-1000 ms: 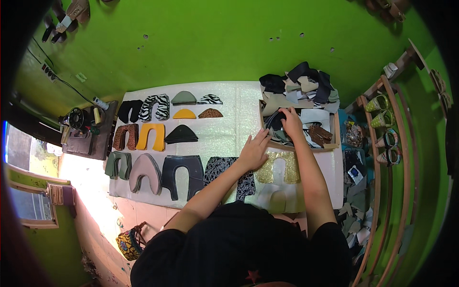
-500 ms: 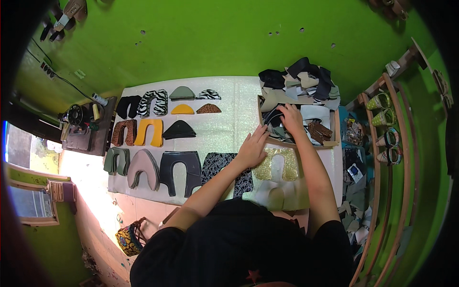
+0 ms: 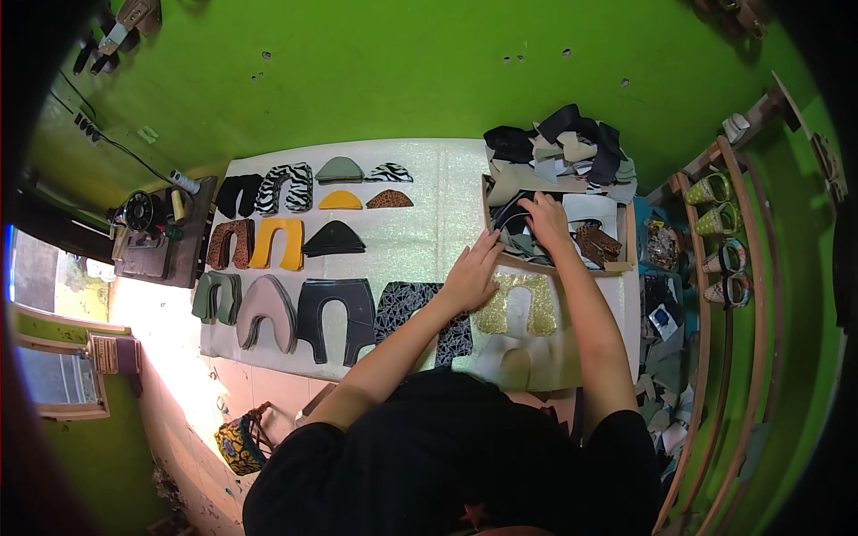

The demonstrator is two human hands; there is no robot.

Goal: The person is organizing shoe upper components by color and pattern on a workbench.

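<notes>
The right hand (image 3: 545, 219) is dipped into the shallow box (image 3: 630, 234) at the right end of the table, its fingers bent over dark scraps (image 3: 510, 214) in the left part; whether one is actually pinched can't be told from here. The left hand (image 3: 474, 272) is laid palm down with the fingers stretched out, fingertips brought to the box's near left corner, and whether anything is gripped there can't be told either. So yeah, the scraps being handled are inside the box, with a white piece (image 3: 590, 212) and some brown patterned pieces (image 3: 597, 247) seen to their right. More offcuts (image 3: 608, 161) are heaped just behind. Nearer the body, a gold glittery U-shaped piece (image 3: 542, 313) is laid out between the forearms, and a black-and-grey patterned piece (image 3: 402, 308) is partly covered by the left arm. Further left, U-shaped stacks are lined up in rows, like the yellow one (image 3: 290, 241) and the zebra-striped one (image 3: 273, 189), with half-moon stacks such as the black one (image 3: 335, 239) set beside them. All of that is spread on a pale, sparkly table (image 3: 429, 232). Way off right, shoes (image 3: 715, 223) are kept on a wooden rack (image 3: 706, 357).
</notes>
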